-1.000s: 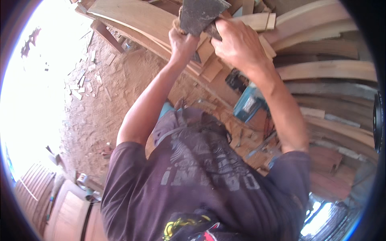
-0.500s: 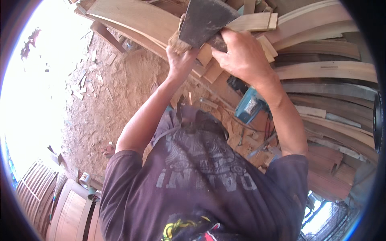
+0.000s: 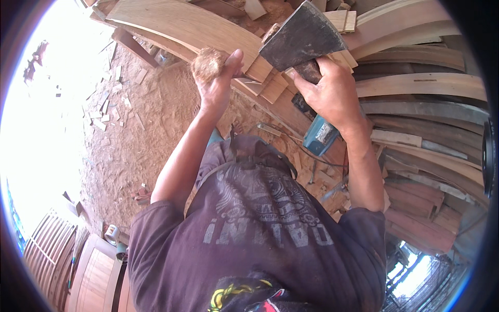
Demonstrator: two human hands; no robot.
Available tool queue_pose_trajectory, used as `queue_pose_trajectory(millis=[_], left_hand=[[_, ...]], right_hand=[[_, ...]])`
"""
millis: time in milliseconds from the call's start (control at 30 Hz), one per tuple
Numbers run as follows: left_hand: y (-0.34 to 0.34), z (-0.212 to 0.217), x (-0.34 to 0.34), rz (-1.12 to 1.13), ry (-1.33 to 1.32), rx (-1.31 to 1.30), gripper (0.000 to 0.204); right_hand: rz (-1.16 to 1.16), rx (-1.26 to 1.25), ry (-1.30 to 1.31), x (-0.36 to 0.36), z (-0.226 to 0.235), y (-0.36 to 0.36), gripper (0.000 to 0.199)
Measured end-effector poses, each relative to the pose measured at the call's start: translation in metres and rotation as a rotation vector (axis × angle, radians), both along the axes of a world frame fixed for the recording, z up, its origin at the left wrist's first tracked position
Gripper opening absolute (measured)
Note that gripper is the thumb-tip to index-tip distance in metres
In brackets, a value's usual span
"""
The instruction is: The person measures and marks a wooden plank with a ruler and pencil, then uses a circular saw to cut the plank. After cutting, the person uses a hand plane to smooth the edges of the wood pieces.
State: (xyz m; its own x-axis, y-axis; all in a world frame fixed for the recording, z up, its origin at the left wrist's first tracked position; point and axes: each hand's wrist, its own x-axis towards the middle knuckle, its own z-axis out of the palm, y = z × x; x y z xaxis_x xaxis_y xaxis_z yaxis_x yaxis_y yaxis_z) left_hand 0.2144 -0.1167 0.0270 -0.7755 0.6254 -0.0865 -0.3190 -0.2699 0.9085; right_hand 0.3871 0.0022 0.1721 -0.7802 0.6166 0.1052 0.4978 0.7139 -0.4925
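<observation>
My left hand [image 3: 215,91] is closed around a chisel [image 3: 207,66] whose wooden handle end is frayed and mushroomed. A thin dark piece, seemingly its blade, shows past my fingers over the wood. In my right hand [image 3: 332,93] is a hatchet [image 3: 304,39], its wide dark head raised and its short wooden handle gripped near the head. Beneath both hands lies a long pale board [image 3: 166,26] with stacked short wood pieces [image 3: 273,86] at its near end. Hatchet and chisel are apart.
A blue power tool [image 3: 319,136] with a cord sits below my right forearm. Curved timber pieces [image 3: 426,86] are stacked at the right. Wood offcuts [image 3: 101,117] litter the sandy ground at left. Wooden panels [image 3: 93,270] and a white cup [image 3: 111,234] stand at lower left.
The hatchet has moved right and away from the chisel's frayed handle end, which it partly covered before. My left hand has shifted left and slightly down with the chisel.
</observation>
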Motion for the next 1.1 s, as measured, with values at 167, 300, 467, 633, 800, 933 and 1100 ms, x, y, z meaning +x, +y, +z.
queue_pose_trajectory(millis=[167,300,467,633,800,933,1100], left_hand=[[0.015,-0.007,0.005,-0.009,0.067,-0.103,0.033],[0.017,-0.005,0.004,0.009,0.059,-0.066,0.032],[0.020,-0.016,-0.002,0.031,0.039,0.017,0.031],[0.024,-0.013,0.004,0.067,0.032,0.070,0.029],[0.026,-0.014,0.019,0.036,0.097,0.049,0.019],[0.031,-0.018,0.027,-0.034,0.374,-0.048,0.019],[0.011,0.003,0.025,-0.128,0.309,-0.265,0.021]], right_hand=[[0.002,0.051,0.041,0.004,0.004,0.002,0.028],[0.044,0.099,0.028,0.004,0.011,0.004,0.028],[0.157,0.148,0.046,-0.010,0.015,0.009,0.028],[0.256,0.255,0.112,-0.042,0.038,0.002,0.026],[0.416,0.480,-0.137,-0.060,0.022,-0.003,0.015],[0.374,0.452,-0.263,-0.054,0.015,0.009,0.012],[0.228,0.295,-0.135,-0.041,0.033,0.009,0.022]])
